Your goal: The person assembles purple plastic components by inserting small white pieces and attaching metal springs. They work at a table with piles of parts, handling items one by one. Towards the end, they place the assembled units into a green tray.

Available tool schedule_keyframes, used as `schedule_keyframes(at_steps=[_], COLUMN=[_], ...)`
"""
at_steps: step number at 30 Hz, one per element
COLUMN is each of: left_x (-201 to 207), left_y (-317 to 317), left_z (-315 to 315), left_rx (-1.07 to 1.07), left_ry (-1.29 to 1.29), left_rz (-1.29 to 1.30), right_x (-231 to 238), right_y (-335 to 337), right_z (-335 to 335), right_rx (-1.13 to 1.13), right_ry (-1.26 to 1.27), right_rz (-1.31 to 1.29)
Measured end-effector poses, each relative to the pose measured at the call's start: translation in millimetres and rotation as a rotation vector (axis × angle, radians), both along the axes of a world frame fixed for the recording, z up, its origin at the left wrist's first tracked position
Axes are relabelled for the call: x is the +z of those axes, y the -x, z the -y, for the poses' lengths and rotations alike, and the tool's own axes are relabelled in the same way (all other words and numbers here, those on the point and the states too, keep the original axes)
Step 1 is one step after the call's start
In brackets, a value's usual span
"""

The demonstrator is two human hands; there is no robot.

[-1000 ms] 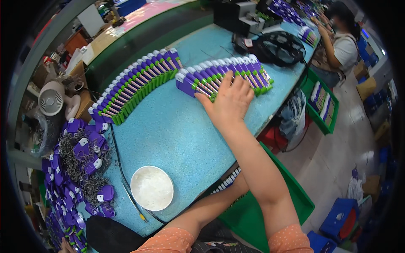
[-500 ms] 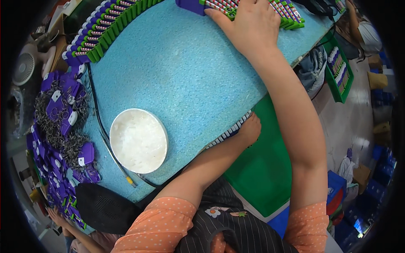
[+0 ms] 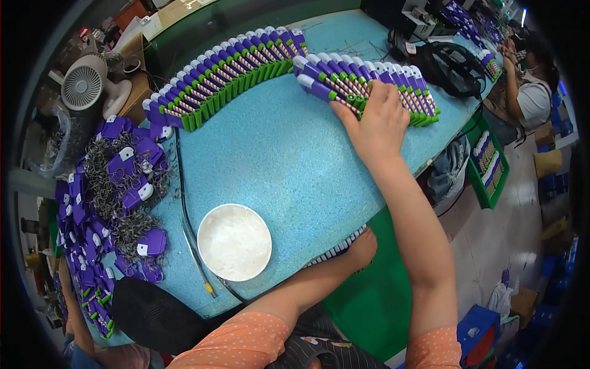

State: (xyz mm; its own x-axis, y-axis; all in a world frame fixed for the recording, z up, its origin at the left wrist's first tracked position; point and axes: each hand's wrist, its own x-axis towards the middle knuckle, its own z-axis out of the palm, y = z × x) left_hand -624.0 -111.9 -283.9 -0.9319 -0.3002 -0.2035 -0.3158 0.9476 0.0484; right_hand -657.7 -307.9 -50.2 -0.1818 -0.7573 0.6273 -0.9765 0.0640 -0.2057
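Observation:
My right hand (image 3: 382,126) lies on the right-hand row of purple, green and white pieces (image 3: 329,66) with red-and-white striped rods. Its thumb presses at the near left end and its fingers curl over the middle pieces, gripping several of them. A longer curved row of the same pieces (image 3: 243,58) stands to the left on the blue table (image 3: 270,160). Below the table's near edge, my left hand (image 3: 362,249) is beside a row of white-tipped pieces (image 3: 335,247), mostly hidden under the edge. The left fingers cannot be made out.
A green crate (image 3: 381,295) lies below the left hand. On the table are a white round dish (image 3: 235,243), a yellow-tipped tool (image 3: 198,264), and a heap of purple pieces with metal rings (image 3: 126,169). A co-worker (image 3: 522,86) sits at the far right; a black-capped person is at lower left.
The view has tilted up, so the table and both rows sit lower in the picture. My right hand stays on the right-hand row; my left stays at the table edge.

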Motion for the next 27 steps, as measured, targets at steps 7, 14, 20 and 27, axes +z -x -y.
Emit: schedule_keyframes(at_steps=[7,14,20,27], left_x=[0.9,1.6,-21.1,1.3], left_y=[-2.2,-2.6,-1.2,-4.1], left_z=[3.0,0.9,-3.4,2.8], left_rx=[-0.005,0.0,0.039,0.029], left_ry=[-0.087,-0.094,-0.047,-0.141], left_rz=[0.011,-0.031,-0.12,0.005], right_x=[4.0,12.3,20.7,31.2], right_y=[-11.9,-19.4,-26.0,-20.0], right_z=[8.2,23.1,30.9,33.9], right_rx=[0.038,-0.112,-0.153,-0.124], right_ry=[0.029,-0.122,-0.16,-0.314], right_rz=[0.027,0.015,0.052,0.126])
